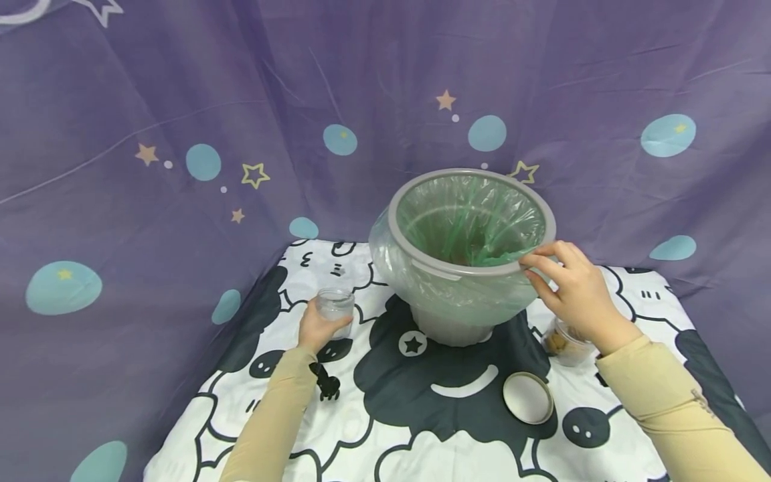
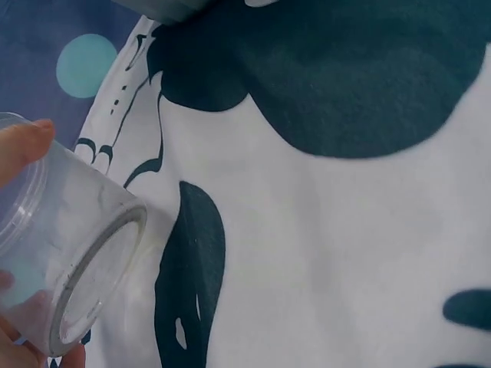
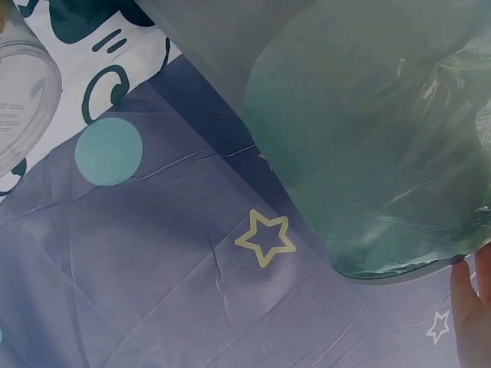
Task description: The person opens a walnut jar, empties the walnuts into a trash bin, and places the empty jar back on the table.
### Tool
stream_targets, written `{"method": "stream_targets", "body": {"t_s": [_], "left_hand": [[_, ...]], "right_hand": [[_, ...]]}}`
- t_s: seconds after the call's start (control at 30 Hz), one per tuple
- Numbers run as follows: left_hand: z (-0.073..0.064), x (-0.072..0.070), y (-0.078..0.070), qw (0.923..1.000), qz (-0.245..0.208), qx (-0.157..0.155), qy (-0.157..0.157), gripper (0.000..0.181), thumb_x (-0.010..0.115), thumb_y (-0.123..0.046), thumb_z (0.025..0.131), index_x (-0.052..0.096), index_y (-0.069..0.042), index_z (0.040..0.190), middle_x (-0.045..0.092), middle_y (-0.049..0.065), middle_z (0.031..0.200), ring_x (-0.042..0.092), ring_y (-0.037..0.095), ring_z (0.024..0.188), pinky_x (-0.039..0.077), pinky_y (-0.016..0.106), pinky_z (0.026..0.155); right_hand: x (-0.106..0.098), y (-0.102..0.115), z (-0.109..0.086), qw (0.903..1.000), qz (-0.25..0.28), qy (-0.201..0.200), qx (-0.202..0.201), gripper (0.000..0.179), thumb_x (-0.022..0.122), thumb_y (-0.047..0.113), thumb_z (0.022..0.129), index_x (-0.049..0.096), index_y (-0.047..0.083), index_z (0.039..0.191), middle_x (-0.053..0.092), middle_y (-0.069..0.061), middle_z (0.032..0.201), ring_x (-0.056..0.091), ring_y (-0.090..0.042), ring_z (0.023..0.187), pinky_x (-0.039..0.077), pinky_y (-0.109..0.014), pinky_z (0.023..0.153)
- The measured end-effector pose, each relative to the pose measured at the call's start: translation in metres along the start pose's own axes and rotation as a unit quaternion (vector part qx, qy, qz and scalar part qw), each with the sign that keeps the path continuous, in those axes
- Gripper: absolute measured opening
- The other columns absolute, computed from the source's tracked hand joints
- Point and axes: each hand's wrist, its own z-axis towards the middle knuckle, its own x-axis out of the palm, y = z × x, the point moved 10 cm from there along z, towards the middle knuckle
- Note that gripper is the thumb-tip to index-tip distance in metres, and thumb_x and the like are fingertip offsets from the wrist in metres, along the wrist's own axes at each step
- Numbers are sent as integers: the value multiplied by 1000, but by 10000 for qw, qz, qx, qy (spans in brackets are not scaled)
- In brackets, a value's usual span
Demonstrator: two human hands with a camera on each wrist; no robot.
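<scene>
My left hand (image 1: pixel 319 327) grips a clear plastic jar (image 1: pixel 336 304) around its side, left of the trash can; the left wrist view also shows the jar (image 2: pixel 92 238), with fingertips on its wall. A grey trash can (image 1: pixel 452 331) stands at the centre, lined with a pale green translucent bag (image 1: pixel 446 294) folded over its rim. At the can's right edge, my right hand (image 1: pixel 572 288) pinches the rim with thumb and fingertips. In the right wrist view, fingers (image 3: pixel 464 295) touch the rim beside the bag (image 3: pixel 368 153).
A clear jar with yellowish contents (image 1: pixel 569 345) stands behind my right wrist. A round lid (image 1: pixel 528 398) lies on the patterned black-and-white cloth (image 1: pixel 337 435) in front of the can. Behind everything hangs a purple curtain (image 1: pixel 385 67) with stars and blue spots.
</scene>
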Motion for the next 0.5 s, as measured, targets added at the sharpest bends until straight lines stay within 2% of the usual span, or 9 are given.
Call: {"method": "stream_targets", "body": {"t_s": [0.1,0.37,0.5], "left_hand": [[1,0,5,10000,26,-62,11,92,83,-31,67,34,2,139,49,26,130,49,42,119,40,51,101],[0,1,9,9994,-284,-178,50,91,83,-29,68,33,-2,139,50,23,130,49,39,120,39,49,103],[-1,1,11,9993,-345,-152,33,92,83,-29,68,32,-1,140,50,23,130,49,40,119,39,49,103]], "right_hand": [[1,0,0,10000,-9,22,8,43,40,41,99,69,9,99,59,-13,93,57,-32,87,46,-48,67],[0,0,0,10000,21,-36,25,44,40,41,99,69,9,99,59,-13,92,57,-33,86,46,-48,68],[-1,0,0,10000,35,-69,10,44,39,41,99,69,9,99,59,-14,92,57,-33,86,46,-49,67]]}}
